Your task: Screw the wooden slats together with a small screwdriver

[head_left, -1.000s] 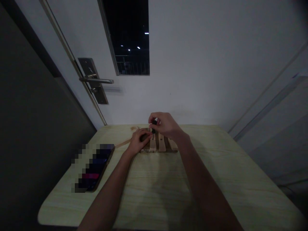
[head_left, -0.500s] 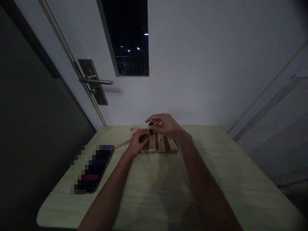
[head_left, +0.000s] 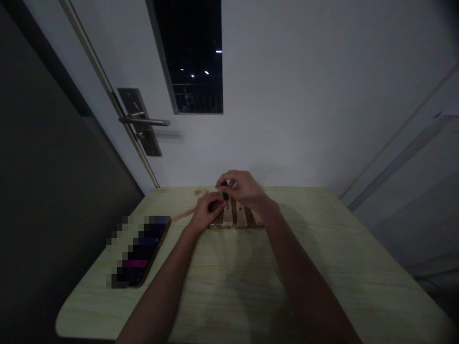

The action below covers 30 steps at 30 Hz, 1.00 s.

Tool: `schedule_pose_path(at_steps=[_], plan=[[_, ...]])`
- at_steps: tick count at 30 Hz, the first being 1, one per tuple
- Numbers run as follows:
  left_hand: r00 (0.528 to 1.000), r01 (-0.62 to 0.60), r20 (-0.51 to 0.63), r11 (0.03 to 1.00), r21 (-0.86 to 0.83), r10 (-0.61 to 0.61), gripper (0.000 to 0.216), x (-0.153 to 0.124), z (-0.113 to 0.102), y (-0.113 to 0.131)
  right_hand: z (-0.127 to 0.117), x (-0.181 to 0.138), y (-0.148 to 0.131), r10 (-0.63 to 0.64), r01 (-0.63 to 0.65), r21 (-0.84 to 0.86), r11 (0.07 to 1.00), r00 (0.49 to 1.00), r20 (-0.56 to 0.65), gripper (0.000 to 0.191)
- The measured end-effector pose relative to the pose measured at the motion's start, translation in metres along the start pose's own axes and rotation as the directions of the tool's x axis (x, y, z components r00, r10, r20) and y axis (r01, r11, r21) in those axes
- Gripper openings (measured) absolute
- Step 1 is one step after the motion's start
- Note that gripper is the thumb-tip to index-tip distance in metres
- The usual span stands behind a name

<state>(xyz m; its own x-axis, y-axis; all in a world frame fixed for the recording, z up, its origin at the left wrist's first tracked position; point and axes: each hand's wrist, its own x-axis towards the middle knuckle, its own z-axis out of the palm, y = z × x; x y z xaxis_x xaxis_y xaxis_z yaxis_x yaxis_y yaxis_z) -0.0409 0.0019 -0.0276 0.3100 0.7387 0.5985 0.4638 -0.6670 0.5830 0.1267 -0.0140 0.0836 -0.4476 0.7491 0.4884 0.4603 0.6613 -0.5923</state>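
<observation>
My right hand is closed around the black handle of a small screwdriver, which stands about upright. Its shaft points down at a pale wooden strip. Thumb and forefinger of my left hand come together beside the screwdriver's tip; whatever they pinch is too small to make out. Below both hands lies a flat, clear-edged base carrying the strip and another wooden strip with a dark hole. My right wrist partly covers the strip at the base's right end.
A phone, partly pixelated, lies on the pale wooden table to the left. A thin wooden stick and a curled pale piece are beside my left hand. Behind the table stands a white door with a metal handle.
My right hand and forearm have shifted slightly left, and the fingers have curled further round the screwdriver handle. The right-hand wooden strip is now more covered. My left hand stays put.
</observation>
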Motion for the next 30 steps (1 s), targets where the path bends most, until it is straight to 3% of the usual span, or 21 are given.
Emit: schedule_pose_path(at_steps=[8,22,30], plan=[[1.0,-0.013,0.013,1.0,-0.009,0.014,0.012,0.0,0.002,-0.004,-0.007,-0.006,0.004,0.027,-0.027,0.014,1.0,0.999,0.033,0.034],[0.998,0.031,0.047,0.999,-0.015,-0.031,0.015,0.0,0.0,0.001,-0.002,-0.001,0.015,0.013,-0.019,-0.067,0.998,0.995,-0.097,0.014],[0.999,0.022,0.035,1.0,0.002,-0.022,0.015,-0.001,0.0,0.0,-0.009,-0.004,0.007,0.03,-0.029,-0.033,0.999,0.999,0.02,0.029]])
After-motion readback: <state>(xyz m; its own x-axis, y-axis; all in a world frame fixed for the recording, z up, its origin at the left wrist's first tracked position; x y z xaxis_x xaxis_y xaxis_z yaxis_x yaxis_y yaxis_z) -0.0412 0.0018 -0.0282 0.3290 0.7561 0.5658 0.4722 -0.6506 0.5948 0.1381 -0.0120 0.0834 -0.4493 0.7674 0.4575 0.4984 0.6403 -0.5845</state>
